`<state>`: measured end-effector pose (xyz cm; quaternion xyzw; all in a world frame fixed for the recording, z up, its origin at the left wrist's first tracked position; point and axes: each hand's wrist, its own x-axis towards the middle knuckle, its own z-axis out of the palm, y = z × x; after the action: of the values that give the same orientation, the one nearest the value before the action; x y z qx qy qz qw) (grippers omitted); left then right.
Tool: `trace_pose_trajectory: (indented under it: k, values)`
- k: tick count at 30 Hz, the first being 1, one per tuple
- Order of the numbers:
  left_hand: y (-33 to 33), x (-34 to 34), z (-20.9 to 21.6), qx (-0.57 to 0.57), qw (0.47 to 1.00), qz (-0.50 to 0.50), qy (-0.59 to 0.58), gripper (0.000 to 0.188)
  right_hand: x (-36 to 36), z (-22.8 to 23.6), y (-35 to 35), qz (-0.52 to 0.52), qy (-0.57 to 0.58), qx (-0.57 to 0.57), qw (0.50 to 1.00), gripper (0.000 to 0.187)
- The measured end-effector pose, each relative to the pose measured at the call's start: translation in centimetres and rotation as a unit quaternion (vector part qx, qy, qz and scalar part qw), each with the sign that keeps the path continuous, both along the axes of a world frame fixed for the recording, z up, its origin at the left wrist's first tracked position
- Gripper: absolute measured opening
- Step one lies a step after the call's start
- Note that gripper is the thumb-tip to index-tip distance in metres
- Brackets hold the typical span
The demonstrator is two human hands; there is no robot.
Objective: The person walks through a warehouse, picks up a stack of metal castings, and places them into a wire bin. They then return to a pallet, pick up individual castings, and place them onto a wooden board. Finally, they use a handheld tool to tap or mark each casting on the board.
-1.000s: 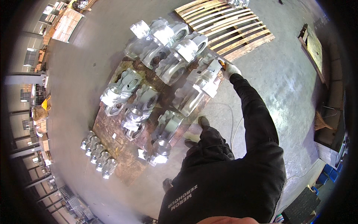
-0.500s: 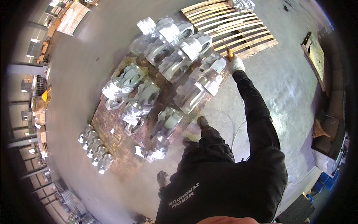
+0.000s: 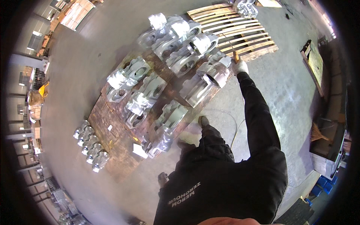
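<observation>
My right hand (image 3: 240, 68), in a white glove, reaches forward at arm's length. It is closed around an orange-handled tool (image 3: 236, 56) with a long thin rod that points away over the slatted wooden pallet (image 3: 258, 53). Left of this hand, large silvery metal castings (image 3: 191, 60) with round bores stand in rows on a brown wooden base (image 3: 98, 122). The casting nearest the hand (image 3: 213, 69) lies just to its left. My left hand (image 3: 162, 179) hangs low by my side, near the base's front edge; its fingers are too small and dark to make out.
Smaller castings (image 3: 90, 146) stand in a row along the base's left edge. A white sheet (image 3: 140, 150) lies by the nearest large casting. A thin hose (image 3: 237, 137) loops over the floor beside my legs. At right are a board (image 3: 314, 67) and a broom (image 3: 318, 133).
The whole view has shifted slightly, with the large castings now a little farther right. My right hand keeps its grip on the tool near the slatted pallet.
</observation>
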<state>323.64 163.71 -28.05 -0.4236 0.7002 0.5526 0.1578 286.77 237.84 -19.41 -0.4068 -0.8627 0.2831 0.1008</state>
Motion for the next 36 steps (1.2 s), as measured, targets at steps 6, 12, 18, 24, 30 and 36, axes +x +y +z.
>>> trace_pose_trajectory:
  k: [6,12,18,24,30,36]
  values:
    - [-5.9,2.4,-2.9,0.053,0.996,0.074,0.01,0.031,4.4,5.7,-10.4,0.103,-0.011,0.081,0.991,0.04]
    - [-11.3,5.1,-6.3,0.085,0.99,0.097,-0.063,0.032,5.7,4.5,-21.6,0.128,-0.018,0.043,0.991,0.042]
    - [-16.1,6.4,-6.1,0.078,0.984,0.156,-0.045,0.031,5.1,2.7,-24.3,0.143,-0.135,0.04,0.98,0.061]
    - [-17.7,7.4,-7.6,0.103,0.97,0.215,-0.038,0.027,3.5,3.1,-26.5,0.15,-0.082,0.112,0.979,0.053]
    - [-14.4,9.9,-7.8,0.09,0.98,0.177,-0.03,0.028,-1.9,5.2,-28.4,0.163,-0.033,0.076,0.983,0.049]
    - [-11.4,9.0,-3.7,0.045,0.977,0.195,-0.069,0.028,-8.2,4.0,-27.5,0.138,-0.063,0.08,0.985,0.048]
